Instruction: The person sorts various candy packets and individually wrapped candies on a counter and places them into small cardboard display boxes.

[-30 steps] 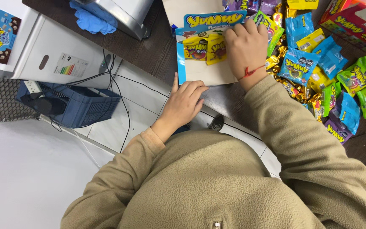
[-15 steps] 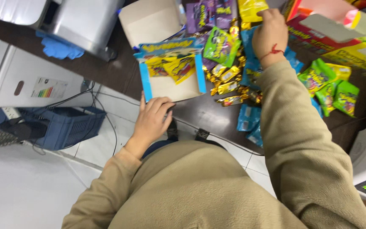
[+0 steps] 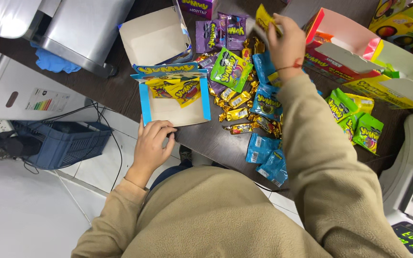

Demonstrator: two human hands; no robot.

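Note:
An open blue-edged cardboard display box (image 3: 168, 112) lies on the dark table (image 3: 96, 88) with a couple of yellow candy packets (image 3: 181, 90) inside. My left hand (image 3: 153, 143) rests on the box's near edge, fingers curled over it. My right hand (image 3: 285, 40) is raised over a heap of candy packets and pinches a yellow packet (image 3: 265, 18). Below it lie green (image 3: 229, 70), blue (image 3: 265, 102), purple (image 3: 221, 29) and gold (image 3: 237, 114) packets.
An empty white carton (image 3: 151, 36) sits behind the box. Open red and yellow cartons (image 3: 359, 52) stand at the right, with green packets (image 3: 354, 122) near them. A silver appliance (image 3: 80, 28) is at the far left. A blue crate (image 3: 56, 143) with cables sits on the floor.
My right hand has left the box, gone right over the candy heap and lifted a yellow packet. My left hand has stayed at the box's near edge.

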